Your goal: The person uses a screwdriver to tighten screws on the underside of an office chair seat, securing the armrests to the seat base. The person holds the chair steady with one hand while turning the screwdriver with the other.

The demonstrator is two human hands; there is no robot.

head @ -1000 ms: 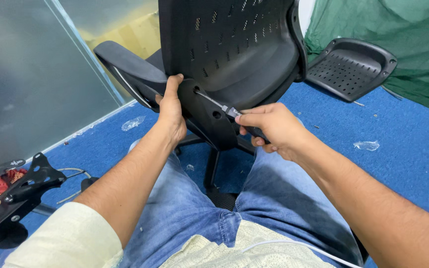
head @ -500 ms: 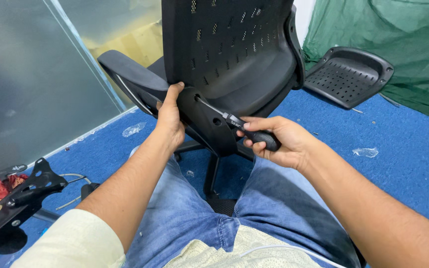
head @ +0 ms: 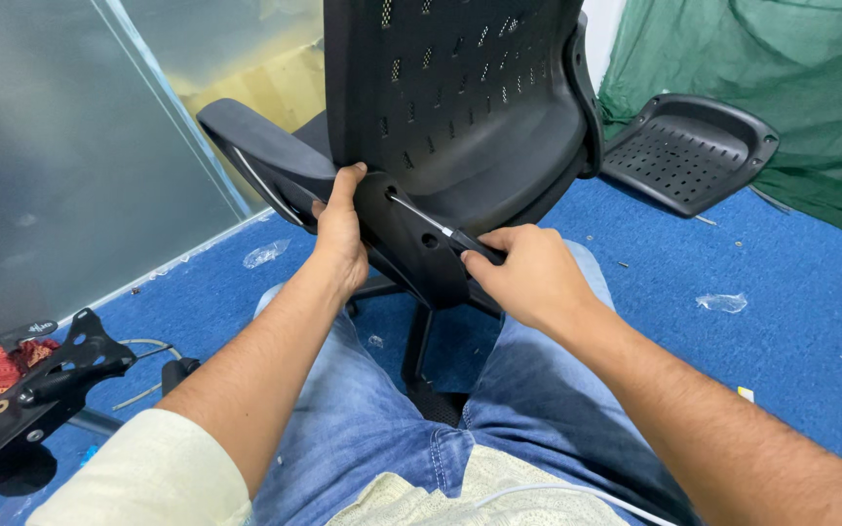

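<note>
A black office chair [head: 460,107] stands in front of me, its perforated plastic back facing me. My left hand [head: 341,234] grips the left side of the chair's lower back bracket [head: 411,248]. My right hand [head: 528,273] is closed around the black handle of a screwdriver [head: 440,229], whose metal shaft runs up and left into a hole in that bracket. My knees in blue jeans sit on either side of the chair's central column [head: 419,341].
A loose black perforated seat pan [head: 689,151] lies on the blue carpet at the right, before a green cloth [head: 782,88]. A frosted glass wall [head: 60,166] runs along the left. A black metal chair mechanism [head: 36,385] lies at lower left. Bits of clear plastic [head: 723,302] dot the carpet.
My right hand with the screwdriver has shifted slightly and turned on the bracket. The left hand keeps its grip. The view has drifted a little.
</note>
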